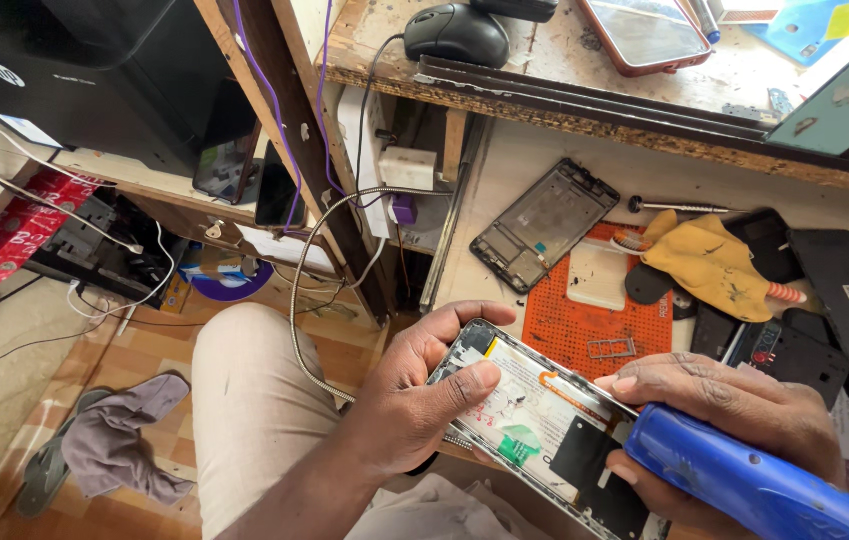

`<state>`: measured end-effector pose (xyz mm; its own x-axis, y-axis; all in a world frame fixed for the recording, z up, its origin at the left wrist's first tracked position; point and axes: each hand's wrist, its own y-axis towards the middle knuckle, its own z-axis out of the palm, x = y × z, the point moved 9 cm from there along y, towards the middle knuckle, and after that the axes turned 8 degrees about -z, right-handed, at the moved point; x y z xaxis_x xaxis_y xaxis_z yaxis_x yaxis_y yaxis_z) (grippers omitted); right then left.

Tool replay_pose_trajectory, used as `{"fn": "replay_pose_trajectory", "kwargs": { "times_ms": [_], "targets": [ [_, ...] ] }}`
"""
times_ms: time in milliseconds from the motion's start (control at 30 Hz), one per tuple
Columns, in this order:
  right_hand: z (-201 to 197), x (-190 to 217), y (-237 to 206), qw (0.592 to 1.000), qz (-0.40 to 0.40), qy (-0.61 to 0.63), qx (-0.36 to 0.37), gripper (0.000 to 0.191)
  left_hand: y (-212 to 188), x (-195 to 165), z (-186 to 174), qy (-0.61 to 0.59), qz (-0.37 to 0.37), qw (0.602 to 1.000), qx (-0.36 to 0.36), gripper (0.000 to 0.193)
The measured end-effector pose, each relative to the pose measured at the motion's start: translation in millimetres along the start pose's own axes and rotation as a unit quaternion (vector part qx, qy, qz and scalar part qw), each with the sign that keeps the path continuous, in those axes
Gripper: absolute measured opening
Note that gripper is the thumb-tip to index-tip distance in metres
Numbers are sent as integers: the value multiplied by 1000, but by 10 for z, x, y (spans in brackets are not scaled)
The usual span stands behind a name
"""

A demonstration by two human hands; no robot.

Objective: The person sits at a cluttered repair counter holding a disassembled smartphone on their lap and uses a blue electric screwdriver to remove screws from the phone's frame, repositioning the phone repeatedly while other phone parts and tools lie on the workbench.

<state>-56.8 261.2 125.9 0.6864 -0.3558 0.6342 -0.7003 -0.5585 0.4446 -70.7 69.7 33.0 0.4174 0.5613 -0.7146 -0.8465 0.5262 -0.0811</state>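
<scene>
Blue-handled tool (pixel 745 480) is gripped in the right hand (pixel 735 400), over an opened phone (pixel 545 420) clamped by the left hand (pixel 425 395), just before the counter (pixel 545 150) with its orange mat (pixel 585 330).

left hand (pixel 423 395) reaching in from below, fingers curling round and thumb (pixel 465 383) pressing flat on top, right hand (pixel 735 410) lying knuckles up, fingers wrapping closed in a grip, both forearms angling inward.

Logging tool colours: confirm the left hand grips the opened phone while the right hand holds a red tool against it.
Not quite. In the head view the tool in the right hand is blue, not red. The left hand does grip the opened phone.
</scene>
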Motion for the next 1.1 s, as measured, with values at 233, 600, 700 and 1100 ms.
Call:
{"fn": "replay_pose_trajectory", "kwargs": {
  "times_ms": [233, 600, 700, 1100],
  "targets": [
    [18, -16, -5, 1000, 21, -14, 12, 57, -17, -20, 12, 28, -4, 1000, -1, 54],
    [33, 7, -15, 1000, 14, -11, 4, 52, -39, -43, 63, 80, -14, 997, 12, 54],
    [33, -6, -27, 1000, 9, -3, 5, 53, -39, -31, 82, 70, -20, 997, 24, 53],
    [12, 19, -51, 999, -3, -44, 32, 56, -38, -14, 60, 44, -18, 998, 39, 53]
  ]
}}
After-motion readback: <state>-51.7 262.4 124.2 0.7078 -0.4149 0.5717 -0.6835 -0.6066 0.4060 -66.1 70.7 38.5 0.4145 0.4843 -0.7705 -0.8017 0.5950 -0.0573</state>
